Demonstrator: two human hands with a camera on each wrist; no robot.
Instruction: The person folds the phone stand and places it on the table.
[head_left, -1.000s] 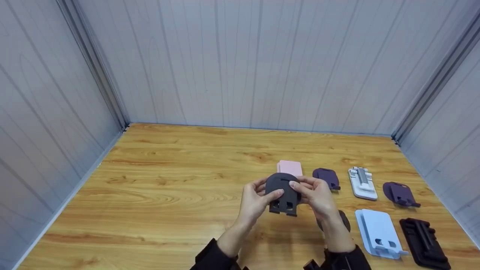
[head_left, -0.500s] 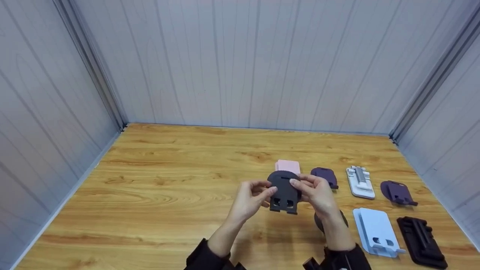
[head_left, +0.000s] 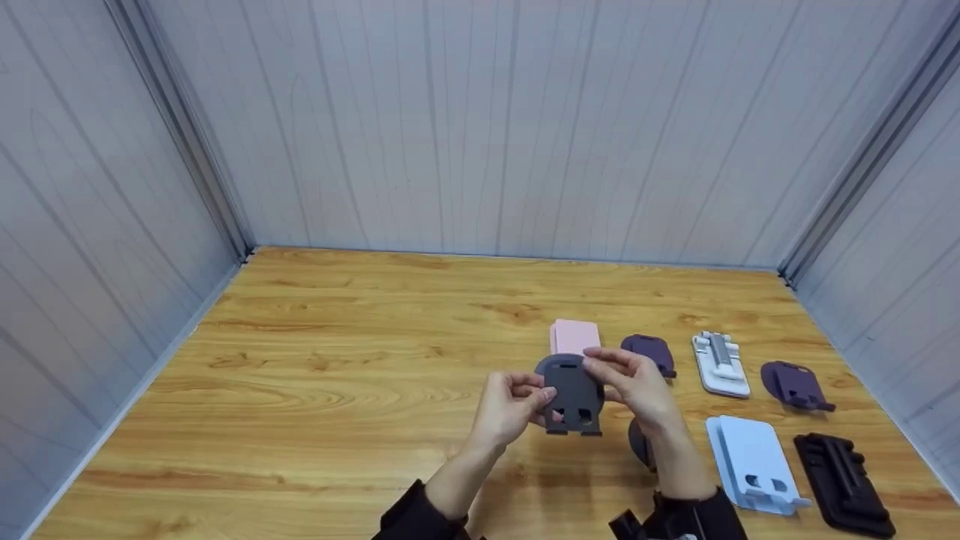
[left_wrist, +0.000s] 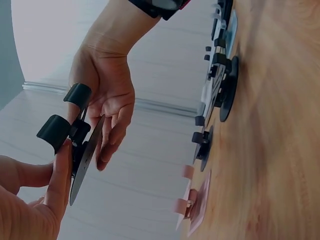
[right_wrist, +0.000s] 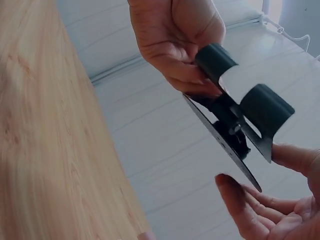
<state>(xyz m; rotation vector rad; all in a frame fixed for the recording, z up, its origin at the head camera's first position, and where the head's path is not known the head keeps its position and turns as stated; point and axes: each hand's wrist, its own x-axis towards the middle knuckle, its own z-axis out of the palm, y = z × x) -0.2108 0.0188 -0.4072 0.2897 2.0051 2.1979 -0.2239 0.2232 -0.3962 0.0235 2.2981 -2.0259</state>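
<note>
Both hands hold a dark grey folding phone stand point(head_left: 574, 388) above the table. It has a slotted front plate, two square holes, two bottom lips and a round base behind. My left hand point(head_left: 510, 409) grips its left edge, thumb on the front and fingers behind. My right hand point(head_left: 628, 379) pinches the upper right corner of the plate. In the left wrist view the stand point(left_wrist: 84, 160) appears edge-on, with a gap between plate and base. The right wrist view shows the hinge point(right_wrist: 231, 125) in that gap, and my right fingers point(right_wrist: 237, 202) beside the base.
On the wooden table point(head_left: 337, 390) lie a pink stand point(head_left: 576, 337), two purple stands point(head_left: 649, 352), a white stand point(head_left: 721, 366), a light blue stand point(head_left: 757, 461) and a black stand point(head_left: 844, 484). Another dark stand point(head_left: 640, 446) is partly hidden by my right forearm. Pale panels point(head_left: 480, 127) enclose the table.
The phone stand has lowered slightly, and its front plate has tilted apart from the round base, whose edge now shows behind. My left hand has moved down and right with it.
</note>
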